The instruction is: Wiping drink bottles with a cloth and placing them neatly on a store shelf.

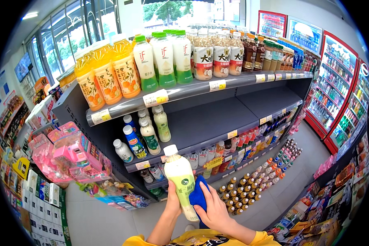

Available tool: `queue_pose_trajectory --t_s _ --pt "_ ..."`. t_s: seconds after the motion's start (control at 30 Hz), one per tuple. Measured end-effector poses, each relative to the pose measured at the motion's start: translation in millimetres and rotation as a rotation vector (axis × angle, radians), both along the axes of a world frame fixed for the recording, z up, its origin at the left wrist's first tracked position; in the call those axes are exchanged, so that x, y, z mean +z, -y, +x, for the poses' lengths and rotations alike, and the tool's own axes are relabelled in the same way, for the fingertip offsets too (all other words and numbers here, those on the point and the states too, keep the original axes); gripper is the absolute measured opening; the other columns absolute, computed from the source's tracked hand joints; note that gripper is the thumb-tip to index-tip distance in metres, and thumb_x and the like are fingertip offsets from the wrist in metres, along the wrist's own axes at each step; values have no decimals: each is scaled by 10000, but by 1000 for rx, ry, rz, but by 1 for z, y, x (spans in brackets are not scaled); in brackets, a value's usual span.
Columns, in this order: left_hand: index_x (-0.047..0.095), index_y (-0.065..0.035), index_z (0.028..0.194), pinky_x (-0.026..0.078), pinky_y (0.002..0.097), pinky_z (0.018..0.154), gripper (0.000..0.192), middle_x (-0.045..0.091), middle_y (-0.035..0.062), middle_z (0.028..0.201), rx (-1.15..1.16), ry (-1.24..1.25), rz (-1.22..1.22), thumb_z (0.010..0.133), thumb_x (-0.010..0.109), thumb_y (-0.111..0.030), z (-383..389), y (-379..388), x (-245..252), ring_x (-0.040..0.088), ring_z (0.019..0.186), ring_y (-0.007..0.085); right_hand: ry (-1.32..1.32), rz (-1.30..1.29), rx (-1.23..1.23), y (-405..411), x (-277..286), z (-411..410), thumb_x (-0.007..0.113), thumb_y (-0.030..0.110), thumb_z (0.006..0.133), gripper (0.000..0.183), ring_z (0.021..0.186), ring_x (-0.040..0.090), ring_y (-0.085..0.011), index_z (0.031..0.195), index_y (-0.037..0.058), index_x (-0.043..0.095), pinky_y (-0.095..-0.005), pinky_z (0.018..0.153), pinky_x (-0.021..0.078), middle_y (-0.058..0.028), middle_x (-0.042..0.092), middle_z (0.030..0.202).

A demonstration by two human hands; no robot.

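My left hand holds a plastic drink bottle with a white cap and a pale green label, tilted in front of the shelf. Against the bottle's right side, my right hand presses a blue cloth. Beyond them, on the middle shelf's left end, stand a similar light green bottle, a white bottle with a dark green label, a blue-capped bottle and a small white bottle.
The upper shelf edge carries price tags below rows of bottled drinks. Many capped bottles stand on the floor at right. Pink toy packs hang at left. Red-framed drink fridges and snack packs are on the right.
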State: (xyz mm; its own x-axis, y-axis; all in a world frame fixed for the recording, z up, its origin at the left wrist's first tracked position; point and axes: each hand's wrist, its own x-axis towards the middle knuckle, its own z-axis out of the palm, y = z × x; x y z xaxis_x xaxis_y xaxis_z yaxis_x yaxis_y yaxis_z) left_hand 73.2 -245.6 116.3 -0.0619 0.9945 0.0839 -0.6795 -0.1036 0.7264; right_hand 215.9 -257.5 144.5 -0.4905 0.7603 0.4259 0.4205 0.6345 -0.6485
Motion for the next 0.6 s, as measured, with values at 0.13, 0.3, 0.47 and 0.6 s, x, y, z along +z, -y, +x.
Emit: queue_pose_trajectory --t_s 0.13,0.3,0.47,0.6 --pt "309 -52 1286 381 338 919 724 443 115 1229 66 -79 -129 825 340 -609 -3 22 -19 445 1113 211 -43 30 -39 12 4 -8 565 191 778 633 984 477 -412 1290 -16 257 -419 807 429 -270 386 1167" --pt "204 -15 1317 319 308 950 756 379 116 1264 128 -300 67 837 376 -573 -4 25 -29 393 1141 191 -124 259 -70 5 0 -17 612 234 758 671 956 479 -405 1278 -35 285 -410 758 448 -272 411 1145" --pt "107 6 1331 277 300 964 672 337 127 1274 201 -504 162 888 432 -381 -2 35 -20 351 1148 190 -161 383 -106 -3 11 -19 624 237 742 679 951 471 -413 1276 -24 294 -419 768 440 -270 393 1164" --pt "155 1 1328 279 294 960 598 359 112 1254 127 -519 156 897 446 -295 -5 41 -22 351 1143 181 -119 222 -89 -2 31 -14 587 173 745 643 1023 460 -401 1280 -9 279 -418 828 412 -255 377 1198"
